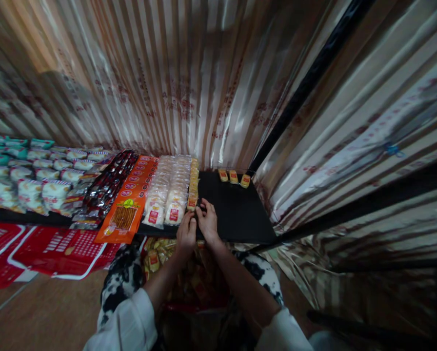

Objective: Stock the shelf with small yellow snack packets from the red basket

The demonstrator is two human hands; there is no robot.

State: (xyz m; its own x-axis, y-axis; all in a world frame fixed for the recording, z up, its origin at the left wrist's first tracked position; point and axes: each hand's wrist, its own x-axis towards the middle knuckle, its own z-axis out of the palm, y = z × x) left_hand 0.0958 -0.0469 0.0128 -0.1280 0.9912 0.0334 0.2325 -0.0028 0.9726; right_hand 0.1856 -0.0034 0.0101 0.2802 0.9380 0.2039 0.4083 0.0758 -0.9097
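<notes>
A narrow row of small yellow snack packets (192, 187) with red labels runs from back to front along the black shelf (236, 209). Both hands meet at its front end. My left hand (187, 231) has its fingers bent in at the lower left of the front packet. On the other side, my right hand (207, 219) curls its thumb and fingers toward the packet's lower right corner. Whatever lies between the fingertips is too small and dark to make out. Below, between the knees, a red-edged container holds many more yellow packets (153, 261), partly covered by my forearms.
Left of the row stand white packets (173, 212), orange snack bags (119, 214), dark shiny packets (109, 183) and white bags (55, 192). Three yellow packets (233, 176) lie at the back right. A black post (288, 109) rises by the striped curtain (189, 73). Red bags (61, 251) hang below.
</notes>
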